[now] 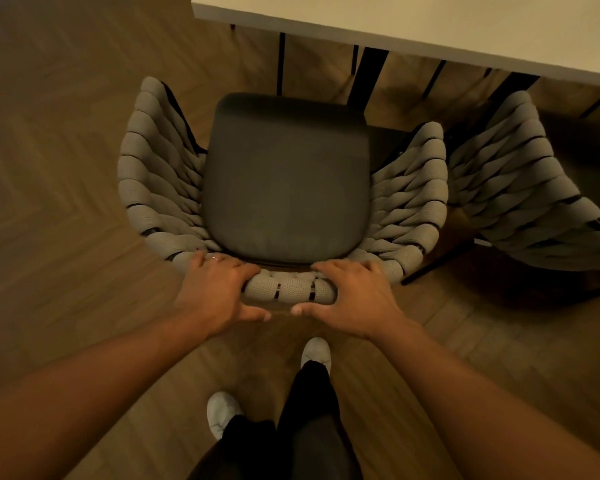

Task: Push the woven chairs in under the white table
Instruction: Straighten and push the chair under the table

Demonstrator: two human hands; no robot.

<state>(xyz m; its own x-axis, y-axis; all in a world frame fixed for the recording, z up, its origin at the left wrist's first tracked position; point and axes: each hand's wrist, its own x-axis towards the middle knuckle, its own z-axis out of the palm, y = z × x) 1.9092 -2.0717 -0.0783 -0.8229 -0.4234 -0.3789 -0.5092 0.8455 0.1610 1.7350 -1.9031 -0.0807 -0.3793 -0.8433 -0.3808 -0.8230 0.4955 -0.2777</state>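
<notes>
Chair [284,178] beneath left hand [219,292], right hand [354,299]

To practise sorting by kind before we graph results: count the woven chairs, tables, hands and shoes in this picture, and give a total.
woven chair: 2
white table: 1
hand: 2, left and right, both gripping the nearer chair's back
shoe: 2
Total: 7
</notes>
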